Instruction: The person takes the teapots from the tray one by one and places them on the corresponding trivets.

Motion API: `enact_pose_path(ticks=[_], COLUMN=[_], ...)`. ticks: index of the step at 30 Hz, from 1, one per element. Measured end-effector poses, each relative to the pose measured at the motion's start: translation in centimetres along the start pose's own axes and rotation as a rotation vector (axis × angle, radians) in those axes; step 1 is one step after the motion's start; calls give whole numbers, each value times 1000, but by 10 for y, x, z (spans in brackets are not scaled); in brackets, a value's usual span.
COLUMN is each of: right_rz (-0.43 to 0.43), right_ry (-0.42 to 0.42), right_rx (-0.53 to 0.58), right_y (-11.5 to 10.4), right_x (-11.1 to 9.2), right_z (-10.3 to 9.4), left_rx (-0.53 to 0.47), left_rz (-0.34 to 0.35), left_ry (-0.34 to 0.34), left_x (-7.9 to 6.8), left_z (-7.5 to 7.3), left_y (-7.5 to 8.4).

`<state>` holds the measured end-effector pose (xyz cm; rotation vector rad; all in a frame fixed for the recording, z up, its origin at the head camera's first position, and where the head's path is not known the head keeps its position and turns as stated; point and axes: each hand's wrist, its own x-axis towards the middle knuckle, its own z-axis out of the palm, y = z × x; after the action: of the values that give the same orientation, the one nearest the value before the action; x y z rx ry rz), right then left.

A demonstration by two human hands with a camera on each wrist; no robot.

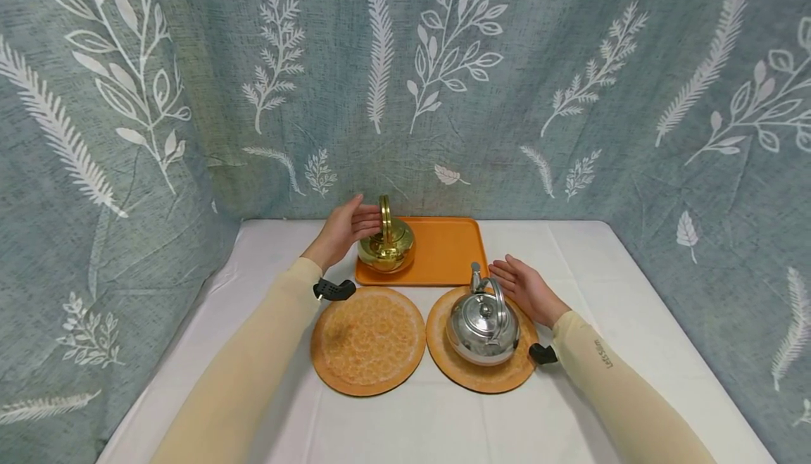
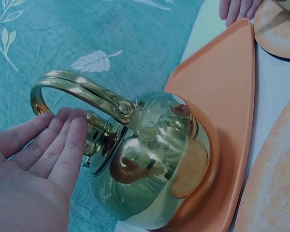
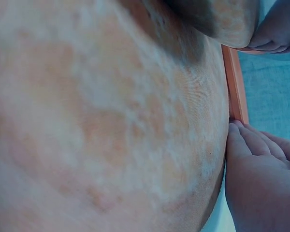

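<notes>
A shiny gold kettle (image 1: 388, 258) stands upright on the left part of an orange tray (image 1: 448, 251). My left hand (image 1: 344, 228) is beside its raised loop handle, fingers extended. The left wrist view shows those straight fingers (image 2: 63, 150) right at the handle, not curled round it. A silver kettle (image 1: 479, 334) sits on the right round mat (image 1: 445, 358), spout toward the tray. To its right my right hand (image 1: 524, 288) lies with straight fingers near the tray's front right corner. In the right wrist view, only the underside of the silver kettle (image 3: 227, 21) shows.
Another round, bread-patterned mat (image 1: 370, 344) lies at the left, in front of the tray. White cloth (image 1: 557, 260) covers the table. A blue-green curtain with white leaves (image 1: 355, 133) hangs behind and at both sides. Each wrist carries a black device (image 1: 334, 289).
</notes>
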<state>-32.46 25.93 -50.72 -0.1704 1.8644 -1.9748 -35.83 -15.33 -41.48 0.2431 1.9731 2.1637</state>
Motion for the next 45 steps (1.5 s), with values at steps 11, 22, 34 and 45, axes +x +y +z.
enact_pose_path(ticks=[11,22,34,45], right_rz=[-6,-13,-16,-18], right_ry=[-2,-5,-4,-2], right_rx=[-2,4,3,1], right_y=[2,3,2,3], right_x=[0,-1,-1,1], right_z=[-1,-2,-1,-1], left_rx=[15,8,15,4], left_rz=[7,5,18,3], left_ry=[-3,-12,-26,-5], left_x=[3,5,8,10], left_z=[4,5,6,10], left_y=[1,1,0,2])
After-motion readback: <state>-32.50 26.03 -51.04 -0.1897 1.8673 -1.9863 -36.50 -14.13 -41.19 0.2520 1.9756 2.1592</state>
